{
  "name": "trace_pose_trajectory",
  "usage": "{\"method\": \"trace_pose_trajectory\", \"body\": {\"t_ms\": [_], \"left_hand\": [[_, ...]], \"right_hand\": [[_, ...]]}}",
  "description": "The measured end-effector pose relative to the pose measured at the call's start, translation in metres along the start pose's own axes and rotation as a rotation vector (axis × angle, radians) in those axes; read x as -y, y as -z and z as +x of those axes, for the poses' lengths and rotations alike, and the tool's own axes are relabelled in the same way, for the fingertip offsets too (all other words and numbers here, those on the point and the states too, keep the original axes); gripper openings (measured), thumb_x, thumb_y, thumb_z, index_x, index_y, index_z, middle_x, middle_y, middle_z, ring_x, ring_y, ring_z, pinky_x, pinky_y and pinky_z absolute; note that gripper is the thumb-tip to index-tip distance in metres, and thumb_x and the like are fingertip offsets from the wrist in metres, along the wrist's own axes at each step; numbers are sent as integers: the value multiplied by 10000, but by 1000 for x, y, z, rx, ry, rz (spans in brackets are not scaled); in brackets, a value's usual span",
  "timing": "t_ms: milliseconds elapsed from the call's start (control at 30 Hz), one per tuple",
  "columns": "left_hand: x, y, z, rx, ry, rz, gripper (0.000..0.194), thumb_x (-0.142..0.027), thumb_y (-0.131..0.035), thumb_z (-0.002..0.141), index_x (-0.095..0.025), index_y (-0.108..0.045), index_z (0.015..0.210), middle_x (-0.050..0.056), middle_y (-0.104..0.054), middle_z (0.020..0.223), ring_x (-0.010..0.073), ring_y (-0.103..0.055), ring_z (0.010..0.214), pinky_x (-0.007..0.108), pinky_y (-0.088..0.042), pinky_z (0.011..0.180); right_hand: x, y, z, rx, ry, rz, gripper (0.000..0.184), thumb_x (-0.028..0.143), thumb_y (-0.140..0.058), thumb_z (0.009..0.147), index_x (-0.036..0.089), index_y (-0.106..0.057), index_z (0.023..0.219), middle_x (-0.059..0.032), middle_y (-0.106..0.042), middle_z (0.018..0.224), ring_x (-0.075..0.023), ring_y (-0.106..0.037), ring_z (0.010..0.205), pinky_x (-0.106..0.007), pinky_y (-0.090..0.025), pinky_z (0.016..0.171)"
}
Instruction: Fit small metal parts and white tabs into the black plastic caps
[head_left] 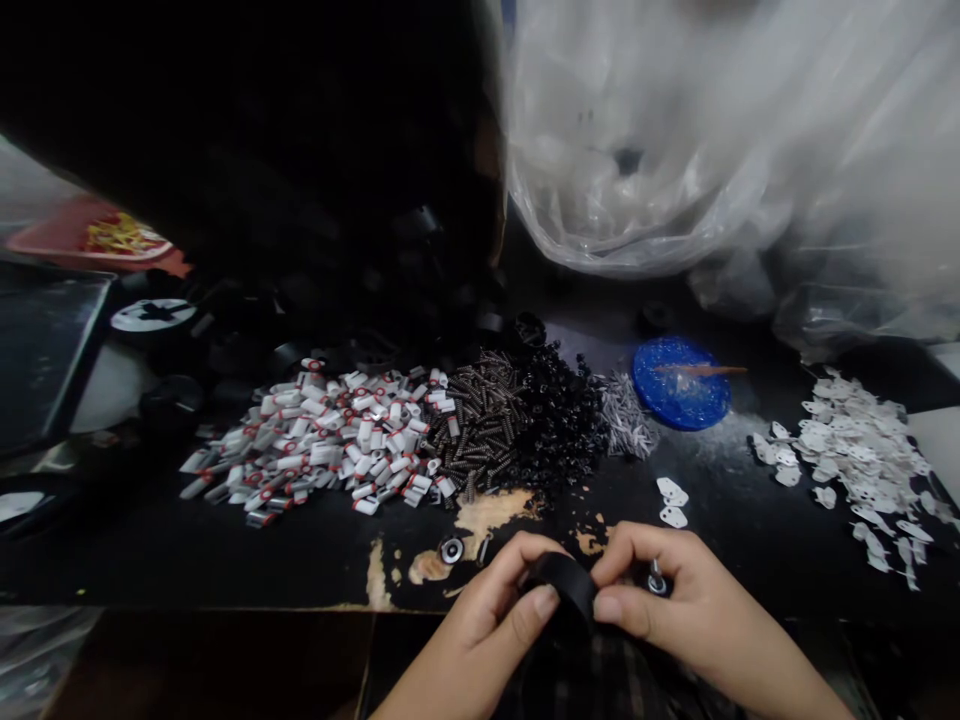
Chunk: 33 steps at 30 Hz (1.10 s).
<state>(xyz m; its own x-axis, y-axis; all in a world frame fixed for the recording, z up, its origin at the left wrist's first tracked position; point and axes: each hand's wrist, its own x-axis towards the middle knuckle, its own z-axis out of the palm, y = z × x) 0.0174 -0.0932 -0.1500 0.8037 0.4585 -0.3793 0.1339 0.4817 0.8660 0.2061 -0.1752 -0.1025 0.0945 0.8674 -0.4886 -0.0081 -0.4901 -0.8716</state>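
My left hand (499, 615) is closed around a black, curved, ring-like plastic part (566, 580), thumb in front and fingers behind. At the part's right edge, the thumb and forefinger of my right hand (675, 590) pinch together; anything tiny between those tips is hidden. A small metal piece with a dark round end (656, 578) is tucked in the curled fingers of my right hand. Just beyond the hands, a round black and silver piece (451, 549) and a small metal pin (484, 548) lie on the worn black table (300, 570).
Across the table lie piles of white and red sleeves (337, 435), springs (484, 415), small black parts (559, 420), screws (628, 415) and white plates (862, 450). A blue lid (679, 385) carries a brown stick. Behind hangs a clear plastic bag (637, 200).
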Motion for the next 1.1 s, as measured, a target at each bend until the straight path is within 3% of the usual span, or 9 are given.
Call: {"method": "trace_pose_trajectory", "body": {"t_ms": [133,233,300,367,467,667,867,967,1100], "left_hand": [[8,-5,1,-82,61,-203,174,-389,-573,911,-319,-652,1049,-37,-631,975,140,-561,964,216,-420,859],[7,-15,12,-246,88,-459,257,-400,-600,891,-335,-629,1138,-22,-638,1124,170,-563,1093,254,-444,906],[2,-18,22,-289,41,-538,261,-370,-621,880,-304,-632,1133,3,-641,1168,192,-560,1144,282,-450,940],[-5,-18,32,-310,-30,-569,232,-333,-622,884,-268,-636,1106,24,-656,1147,198,-570,1149,303,-445,980],[-11,-13,40,-365,-95,-564,223,-314,-633,877,-247,-630,1090,35,-666,1129,203,-576,1156,326,-441,1015],[-10,-14,35,-389,-110,-460,207,-346,-626,879,-237,-624,1055,27,-655,1062,213,-617,1063,357,-504,939],[-14,-27,31,-342,-34,-706,190,-271,-629,888,-225,-637,1072,42,-686,1091,184,-639,1027,375,-530,935],[-15,-32,31,-318,-2,-863,133,-224,-641,880,-210,-672,1009,34,-713,1053,165,-671,978,361,-545,926],[-14,-36,30,-298,-38,-898,114,-213,-614,899,-200,-694,980,41,-718,1077,157,-665,1021,317,-544,928]], "right_hand": [[0,0,5,-6,49,-103,242,468,-668,828,227,-687,815,28,-649,768,-147,-558,745,-255,-402,698],[-5,2,19,-282,219,-525,144,332,-567,920,258,-687,943,9,-688,891,-185,-559,798,-320,-381,755],[-9,2,31,-447,317,-839,105,219,-576,905,230,-667,957,-9,-687,929,-197,-539,772,-347,-355,755],[-13,1,40,-491,368,-1042,94,150,-604,873,199,-646,941,-24,-686,920,-198,-527,728,-352,-342,733],[-17,0,44,-509,382,-1149,57,138,-618,861,194,-619,876,-17,-680,860,-188,-513,672,-340,-339,699],[-18,2,33,-504,420,-1089,51,169,-597,879,195,-614,840,-14,-663,814,-177,-512,651,-332,-353,669],[-14,-9,23,-485,712,-756,161,135,-549,925,211,-638,1035,-7,-675,846,-147,-580,732,-323,-384,719],[-17,-14,23,-503,655,-562,168,162,-574,921,249,-639,1050,-8,-664,902,-153,-609,815,-313,-433,742],[-20,-16,22,-549,519,-373,79,238,-618,902,248,-645,976,-2,-634,857,-156,-608,798,-291,-484,704]]}}
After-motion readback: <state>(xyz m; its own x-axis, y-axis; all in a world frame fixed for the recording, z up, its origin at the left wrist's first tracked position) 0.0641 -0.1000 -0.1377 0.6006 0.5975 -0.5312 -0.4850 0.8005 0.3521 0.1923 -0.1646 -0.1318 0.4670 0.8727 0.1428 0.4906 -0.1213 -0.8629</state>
